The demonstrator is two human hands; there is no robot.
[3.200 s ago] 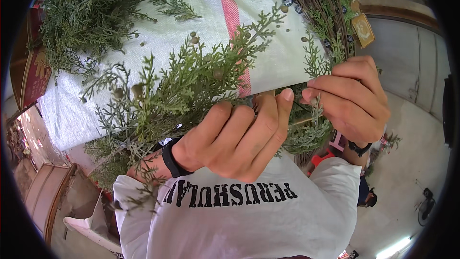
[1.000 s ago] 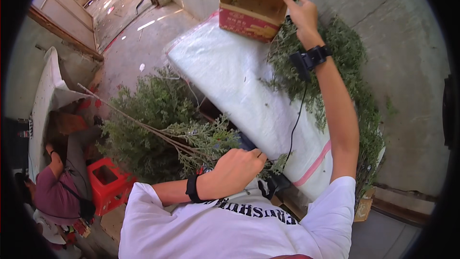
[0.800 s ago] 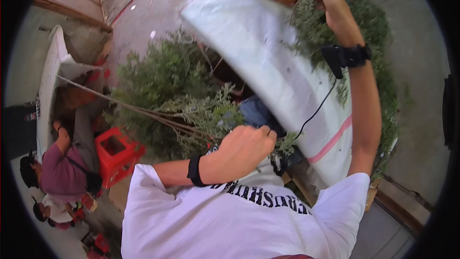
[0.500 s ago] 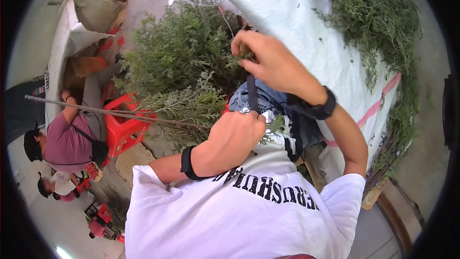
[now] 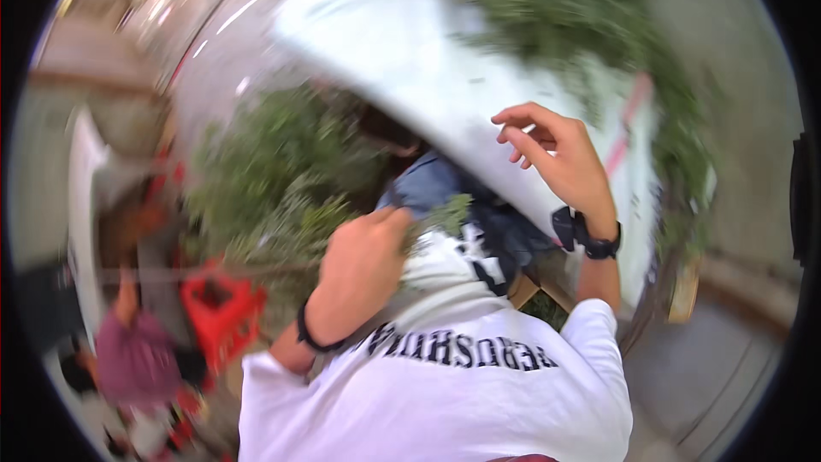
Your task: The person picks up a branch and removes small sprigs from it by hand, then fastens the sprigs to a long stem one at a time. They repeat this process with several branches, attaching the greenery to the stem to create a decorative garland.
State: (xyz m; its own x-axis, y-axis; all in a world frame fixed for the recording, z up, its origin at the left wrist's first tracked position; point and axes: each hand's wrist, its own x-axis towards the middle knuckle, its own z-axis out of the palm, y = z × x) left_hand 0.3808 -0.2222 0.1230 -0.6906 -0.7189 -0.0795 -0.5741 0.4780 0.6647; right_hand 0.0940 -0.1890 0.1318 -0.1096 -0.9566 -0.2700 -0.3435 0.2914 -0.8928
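My left hand (image 5: 359,263) is closed round some leafy evergreen branches, held across my front. Their thin brown stems (image 5: 248,272) stick out to the left of the fist, and a small green sprig (image 5: 451,214) shows on its right side. My right hand (image 5: 560,154) hovers over a white sheet (image 5: 410,60) with fingers apart and nothing in it. Just beyond the left hand is a large bunch of green foliage (image 5: 274,154), smeared by motion. A second heap of cut greenery (image 5: 564,8) lies on the sheet's far right part.
A red plastic stool (image 5: 224,304) stands to the left. Past it sits a person in a purple top (image 5: 137,355), with others farther back. A cardboard box (image 5: 543,291) is by my right side. More stems and leaves (image 5: 684,162) hang along the sheet's right edge.
My right hand has left the foliage and moved right over the white sheet, its fingers now spread. The left hand keeps the branches and sits farther left. The whole view has shifted and blurred.
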